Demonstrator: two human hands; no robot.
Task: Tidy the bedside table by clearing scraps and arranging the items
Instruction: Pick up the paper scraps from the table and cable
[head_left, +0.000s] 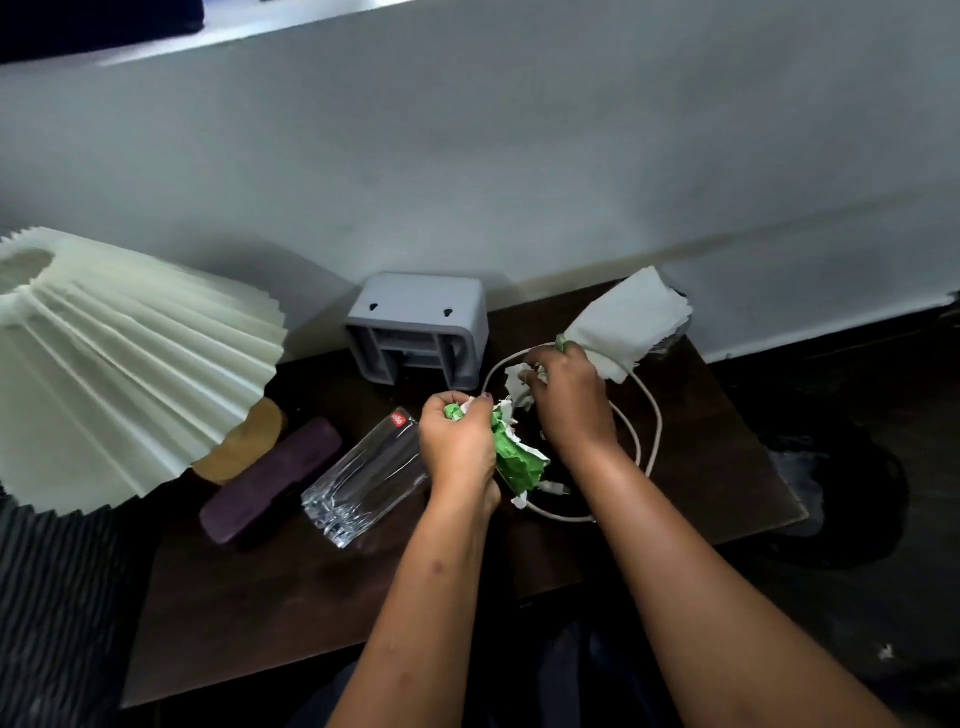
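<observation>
**Scraps being gathered mid-tabletop, both hands loaded**

Dark tabletop (270, 587) against a pale wall. Pleated lampshade (119, 364) fills the left side, tilted, overhanging the left edge. Grey plastic holder (418, 325) sits at the back centre, touching or nearly touching the wall. White cable (652, 415) loops on the right half, running around and under the right hand. Clear glass tumbler (363, 475) lies on its side, long axis running near-left to far-right, mouth end toward the left hand. Purple case (270, 480) lies just left of it, roughly parallel, touching or almost. Tan object (249, 441) is partly hidden under the shade.

Left hand (457, 447) is closed, grip clenched around green-and-white scraps (511, 457); the wad spills out to the right and toward the near side of the fist, resting on or just above the cable.

Right hand (566, 400) is curled down over a small white scrap (517, 376) at its fingertips, while a folded white tissue (631, 325) sticks out past the back of the hand, up and right. Grip looks closed on the tissue; how firmly, cannot tell.

Key relation: the loose white scrap lies between the two hands, just left of the right fingertips and just beyond the left fist. Right hand is nearer. Likely next: pinch it and merge it into the left wad. Risk: snagging the cable.
</observation>
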